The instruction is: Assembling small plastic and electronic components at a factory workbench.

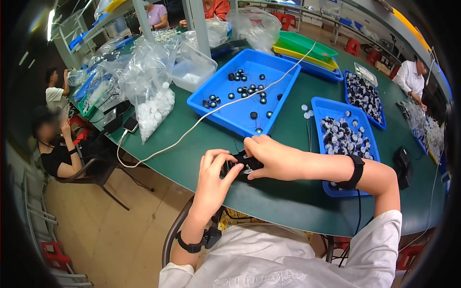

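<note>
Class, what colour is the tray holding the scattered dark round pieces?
Blue tray, seen best in the head view.

Blue tray (240,113) w/ dark caps, white cable (201,120), bagged white caps (153,113)

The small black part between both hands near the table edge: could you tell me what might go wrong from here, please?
1. The small black part, gripped by the left hand and right hand, sits close to the green table's edge; if it slips, it may fall to the floor.
2. The white cable trails nearby across the table; a forearm could snag it and jolt the large blue plastic tray it crosses.
</note>
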### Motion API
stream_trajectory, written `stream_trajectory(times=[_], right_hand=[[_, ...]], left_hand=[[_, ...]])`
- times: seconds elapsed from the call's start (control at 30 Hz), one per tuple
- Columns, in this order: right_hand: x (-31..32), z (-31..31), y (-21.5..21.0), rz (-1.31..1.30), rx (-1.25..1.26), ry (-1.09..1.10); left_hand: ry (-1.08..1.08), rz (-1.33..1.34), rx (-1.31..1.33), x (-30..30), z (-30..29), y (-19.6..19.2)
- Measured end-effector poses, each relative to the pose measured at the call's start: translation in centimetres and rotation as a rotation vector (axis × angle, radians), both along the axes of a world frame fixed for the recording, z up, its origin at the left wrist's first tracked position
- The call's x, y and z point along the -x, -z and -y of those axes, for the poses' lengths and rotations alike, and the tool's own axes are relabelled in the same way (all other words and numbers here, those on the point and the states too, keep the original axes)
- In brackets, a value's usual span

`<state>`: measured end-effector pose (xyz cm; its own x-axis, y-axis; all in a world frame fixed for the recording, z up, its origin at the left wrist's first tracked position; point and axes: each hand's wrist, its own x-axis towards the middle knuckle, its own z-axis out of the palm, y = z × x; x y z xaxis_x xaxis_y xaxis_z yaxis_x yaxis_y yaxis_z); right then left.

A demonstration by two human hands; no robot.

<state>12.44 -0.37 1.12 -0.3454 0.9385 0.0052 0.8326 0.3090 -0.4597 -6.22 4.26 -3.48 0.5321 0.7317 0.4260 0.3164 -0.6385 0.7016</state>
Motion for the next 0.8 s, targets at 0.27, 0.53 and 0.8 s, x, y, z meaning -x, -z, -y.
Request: stream_trajectory(times=[0.27,0.53,0.8], right_hand=[[-1.7,2.0,-0.3,-0.066,0.194,0.042],[-3.0,3.2,1.6,-0.033,0.232,-0.148],[-3.4,3.4,0.3,0.022,0.177,-0.208]], left_hand=[[0.011,0.095,-0.081,-1.2,0.6,1.1],[0.161,0.102,0.179,0.2,1.1,1.6],[0.182,0.343,0.610,1.8,1.2,1.6]])
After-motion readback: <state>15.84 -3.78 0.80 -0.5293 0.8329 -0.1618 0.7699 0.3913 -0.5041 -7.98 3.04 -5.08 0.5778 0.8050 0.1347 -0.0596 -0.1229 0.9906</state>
